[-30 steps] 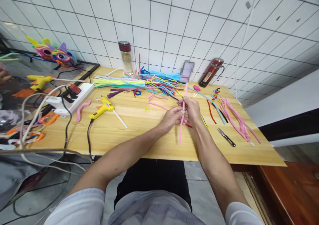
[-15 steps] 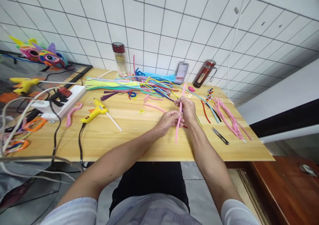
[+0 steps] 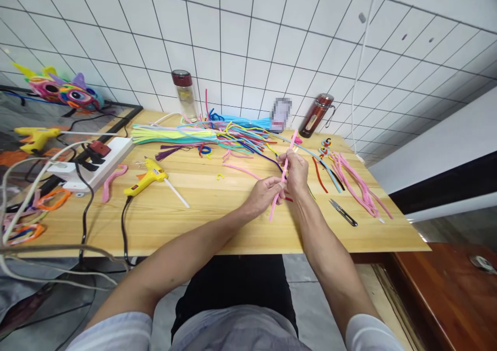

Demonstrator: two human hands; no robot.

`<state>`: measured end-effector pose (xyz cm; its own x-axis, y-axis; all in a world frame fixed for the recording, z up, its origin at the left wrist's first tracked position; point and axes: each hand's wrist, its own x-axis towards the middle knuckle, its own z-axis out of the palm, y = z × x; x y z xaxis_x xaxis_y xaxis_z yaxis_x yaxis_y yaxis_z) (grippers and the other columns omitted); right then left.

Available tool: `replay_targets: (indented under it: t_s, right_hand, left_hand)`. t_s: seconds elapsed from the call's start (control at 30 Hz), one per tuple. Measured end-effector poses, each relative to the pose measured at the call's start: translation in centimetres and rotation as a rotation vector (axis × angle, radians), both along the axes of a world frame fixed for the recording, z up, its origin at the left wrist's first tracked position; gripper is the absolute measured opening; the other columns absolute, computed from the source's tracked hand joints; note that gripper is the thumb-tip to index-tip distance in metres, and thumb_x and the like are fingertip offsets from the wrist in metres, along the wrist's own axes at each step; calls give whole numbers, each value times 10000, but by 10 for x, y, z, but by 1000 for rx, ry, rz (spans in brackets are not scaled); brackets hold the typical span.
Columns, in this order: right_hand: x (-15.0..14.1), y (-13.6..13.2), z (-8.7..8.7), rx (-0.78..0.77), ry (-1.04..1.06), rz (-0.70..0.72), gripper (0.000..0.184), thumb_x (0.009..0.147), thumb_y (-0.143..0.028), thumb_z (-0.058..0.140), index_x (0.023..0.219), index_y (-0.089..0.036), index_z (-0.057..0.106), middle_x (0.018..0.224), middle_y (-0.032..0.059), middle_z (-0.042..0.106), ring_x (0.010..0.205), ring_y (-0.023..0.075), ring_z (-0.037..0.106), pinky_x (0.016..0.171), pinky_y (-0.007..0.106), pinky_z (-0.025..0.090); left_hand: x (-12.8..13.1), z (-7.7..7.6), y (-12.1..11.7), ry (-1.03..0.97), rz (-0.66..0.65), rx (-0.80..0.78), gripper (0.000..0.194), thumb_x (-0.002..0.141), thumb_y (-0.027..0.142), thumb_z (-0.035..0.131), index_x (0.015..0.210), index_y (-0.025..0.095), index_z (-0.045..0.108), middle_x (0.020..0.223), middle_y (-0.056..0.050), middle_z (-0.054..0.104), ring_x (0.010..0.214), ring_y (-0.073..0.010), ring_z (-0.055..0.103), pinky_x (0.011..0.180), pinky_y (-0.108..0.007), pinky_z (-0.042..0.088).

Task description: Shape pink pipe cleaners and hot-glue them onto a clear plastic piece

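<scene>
Both hands grip a pink pipe cleaner point(image 3: 285, 171) over the right half of the wooden table. My left hand point(image 3: 265, 193) pinches its lower part, and one end sticks out below the fingers. Slightly higher, my right hand point(image 3: 296, 171) is closed round the upper part, with the other end pointing up toward the wall. The hands are close together, and the fingers partly hide the pipe cleaner. On the table to the right of my right hand lie black thread snips point(image 3: 343, 213) and a bundle of pink pipe cleaners point(image 3: 359, 188).
Loose pipe cleaners point(image 3: 174, 133) in many colours spread along the back. A yellow glue gun point(image 3: 147, 177) and a white power strip point(image 3: 99, 165) with trailing cords are at left. A glass bottle point(image 3: 185, 96), a phone point(image 3: 280, 115) and a red-brown flask point(image 3: 316, 115) stand near the tiled wall.
The pink pipe cleaner leans more to the right at its top, and its lower end has shifted slightly left. Both hands keep hold of it; the camera view has moved slightly.
</scene>
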<state>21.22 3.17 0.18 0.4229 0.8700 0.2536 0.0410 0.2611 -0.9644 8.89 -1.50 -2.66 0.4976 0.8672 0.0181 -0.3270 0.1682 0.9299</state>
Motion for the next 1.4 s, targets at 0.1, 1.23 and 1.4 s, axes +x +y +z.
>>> replay_targets:
  t_s: [0.1, 1.23, 1.4]
  right_hand:
    - [0, -1, 0, -5, 9, 72, 470, 885, -631, 617, 729, -203, 731, 804, 74, 771, 764, 203, 698, 771, 337, 545]
    - [-25, -17, 3, 45, -172, -9, 375, 911, -476, 572, 705, -216, 748, 757, 30, 753, 760, 198, 665, 770, 321, 508]
    - [-23, -16, 1, 45, -191, -16, 409, 919, -520, 560, 719, -217, 748, 774, 38, 757, 785, 207, 676, 794, 326, 512]
  left_hand:
    - [-2, 4, 1, 18, 68, -2, 240, 860, 342, 655, 979, 136, 686, 592, 43, 603, 459, -80, 530, 493, -214, 403]
    - [-11, 17, 2, 95, 358, 145, 177, 872, 230, 630, 995, 165, 741, 691, 12, 708, 613, -141, 683, 699, -259, 557]
    - [-10, 15, 2, 74, 336, 154, 210, 884, 264, 640, 1044, 158, 725, 680, 15, 695, 614, -134, 673, 693, -247, 545]
